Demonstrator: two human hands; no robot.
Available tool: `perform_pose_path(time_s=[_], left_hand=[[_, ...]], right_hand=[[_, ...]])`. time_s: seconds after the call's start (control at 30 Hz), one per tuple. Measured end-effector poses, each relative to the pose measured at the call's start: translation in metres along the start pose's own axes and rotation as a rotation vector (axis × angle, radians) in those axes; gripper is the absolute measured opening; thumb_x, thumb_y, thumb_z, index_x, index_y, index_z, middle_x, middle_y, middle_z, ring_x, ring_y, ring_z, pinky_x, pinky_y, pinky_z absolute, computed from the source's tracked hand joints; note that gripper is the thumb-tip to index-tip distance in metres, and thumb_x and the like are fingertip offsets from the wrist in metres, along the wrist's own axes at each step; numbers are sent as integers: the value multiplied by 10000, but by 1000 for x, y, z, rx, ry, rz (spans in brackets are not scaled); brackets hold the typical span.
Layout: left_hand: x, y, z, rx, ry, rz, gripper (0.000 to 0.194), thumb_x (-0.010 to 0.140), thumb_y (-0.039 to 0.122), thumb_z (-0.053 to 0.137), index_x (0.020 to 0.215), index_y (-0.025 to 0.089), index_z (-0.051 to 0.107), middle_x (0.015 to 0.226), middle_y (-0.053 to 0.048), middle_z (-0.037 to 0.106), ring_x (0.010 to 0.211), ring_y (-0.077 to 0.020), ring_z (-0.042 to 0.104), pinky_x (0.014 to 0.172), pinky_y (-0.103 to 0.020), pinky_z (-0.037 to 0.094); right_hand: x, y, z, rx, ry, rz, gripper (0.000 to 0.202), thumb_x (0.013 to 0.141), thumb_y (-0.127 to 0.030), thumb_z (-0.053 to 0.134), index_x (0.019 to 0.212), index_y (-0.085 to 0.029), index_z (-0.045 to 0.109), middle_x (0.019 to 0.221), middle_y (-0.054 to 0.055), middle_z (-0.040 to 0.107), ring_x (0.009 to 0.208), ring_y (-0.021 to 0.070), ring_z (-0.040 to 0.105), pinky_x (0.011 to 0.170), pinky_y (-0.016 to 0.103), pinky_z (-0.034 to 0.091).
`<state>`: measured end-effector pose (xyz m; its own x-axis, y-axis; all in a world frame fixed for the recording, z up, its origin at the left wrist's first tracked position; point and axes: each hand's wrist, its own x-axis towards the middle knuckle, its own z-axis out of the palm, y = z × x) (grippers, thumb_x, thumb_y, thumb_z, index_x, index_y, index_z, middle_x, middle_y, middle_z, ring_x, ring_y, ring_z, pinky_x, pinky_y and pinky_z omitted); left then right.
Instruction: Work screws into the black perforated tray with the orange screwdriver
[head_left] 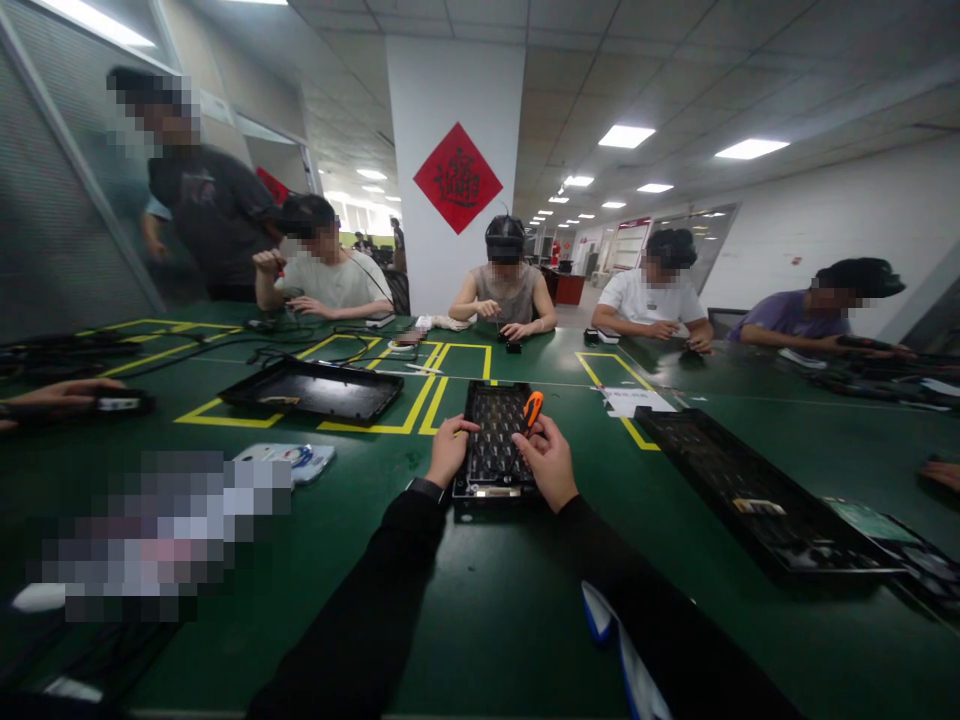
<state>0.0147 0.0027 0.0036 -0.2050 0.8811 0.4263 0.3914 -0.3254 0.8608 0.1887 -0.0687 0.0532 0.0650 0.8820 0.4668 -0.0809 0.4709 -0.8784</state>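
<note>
In front of me on the green table lies a black rectangular case [496, 455], open side up, with rows of small metallic pieces inside. My left hand [448, 450] grips the case's left edge, its fingers bent over the rim. An orange-and-black screwdriver [533, 408] is held in my right hand [549, 462] over the right side of the case. Its handle points up and its tip cannot be made out. A pale strip [487, 492] shows at the case's near end.
A shallow black tray-like shell [322, 390] lies left; a longer shell [757, 500] lies right, near a paper sheet [637, 402]. Phones [300, 462] lie at left. Yellow tape [420, 410] marks the table [480, 620]. Several people work across it; another person's hand [67, 395] is at left.
</note>
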Motion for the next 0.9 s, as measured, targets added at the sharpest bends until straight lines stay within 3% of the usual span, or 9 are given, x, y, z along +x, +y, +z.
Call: perform_pose_path(time_s=[0.13, 0.33, 0.5, 0.7, 0.9], left_hand=[[0, 1, -1, 4, -6, -4, 278, 653, 82, 435, 739, 175, 682, 1103, -50, 585, 1089, -196, 485, 1006, -348, 295], [1, 0, 0, 11, -9, -1, 277, 653, 85, 435, 735, 176, 683, 1095, -52, 591, 1095, -201, 481, 994, -351, 306], [1, -2, 1, 19, -5, -1, 280, 649, 82, 439, 739, 185, 684, 1095, -44, 592, 1089, -198, 486, 1000, -355, 303], [1, -2, 1, 24, -5, 1, 279, 651, 81, 441, 741, 186, 684, 1102, -42, 588, 1092, -199, 485, 1005, -352, 299], [1, 0, 0, 9, -4, -7, 273, 649, 80, 444, 736, 176, 684, 1104, -56, 584, 1087, -206, 487, 992, -349, 311]], right_hand=[[1, 3, -1, 26, 10, 19, 531, 688, -301, 619, 1176, -205, 432, 827, 0, 531, 512, 54, 451, 431, 178, 390], [-1, 1, 0, 72, -49, 32, 402, 767, -305, 521, 1149, -202, 447, 896, 34, 577, 469, 43, 429, 428, 186, 385], [-1, 0, 2, 27, -41, 42, 421, 720, -330, 587, 1108, -209, 480, 880, 22, 564, 533, 64, 474, 440, 180, 400], [0, 1, -1, -62, 5, -38, 396, 678, -316, 632, 1045, -195, 546, 835, -2, 480, 523, 42, 423, 431, 163, 376], [0, 2, -1, 41, -8, 18, 530, 707, -303, 593, 1207, -228, 434, 880, 17, 538, 524, 56, 460, 448, 189, 399]])
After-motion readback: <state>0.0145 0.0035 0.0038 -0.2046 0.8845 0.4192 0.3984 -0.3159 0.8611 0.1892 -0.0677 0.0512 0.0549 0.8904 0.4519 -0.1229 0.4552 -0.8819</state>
